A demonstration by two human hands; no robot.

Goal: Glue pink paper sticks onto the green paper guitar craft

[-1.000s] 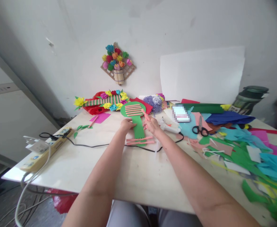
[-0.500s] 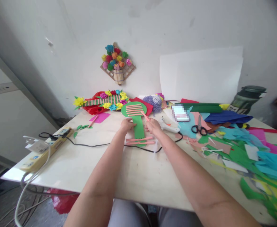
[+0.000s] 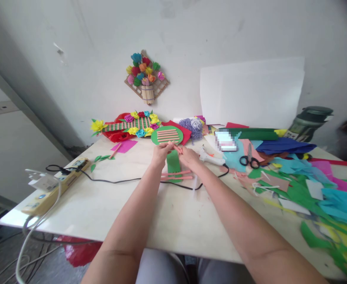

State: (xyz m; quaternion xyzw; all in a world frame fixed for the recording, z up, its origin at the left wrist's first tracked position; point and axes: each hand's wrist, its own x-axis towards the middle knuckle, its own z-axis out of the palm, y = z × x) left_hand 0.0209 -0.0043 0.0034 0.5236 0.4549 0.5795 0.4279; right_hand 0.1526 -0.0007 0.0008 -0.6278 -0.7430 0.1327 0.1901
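Observation:
A green paper paddle shape (image 3: 173,162) with pink strips glued across its round head (image 3: 167,135) lies on the table. My left hand (image 3: 160,152) and my right hand (image 3: 188,156) meet at the neck of the shape, both pinching one thin pink paper strip (image 3: 177,148) between them. Two more pink strips (image 3: 176,175) lie across the green stem near its lower end.
A white glue gun (image 3: 210,157) and black scissors (image 3: 249,161) lie right of my hands. Coloured paper scraps (image 3: 315,189) cover the right side. A power strip (image 3: 55,182) and its black cable (image 3: 117,181) sit left. Finished flower crafts (image 3: 128,126) stand by the wall.
My left hand rose from the green stem to the neck and took hold of the pink strip's end. My right hand brought the strip down and left towards it.

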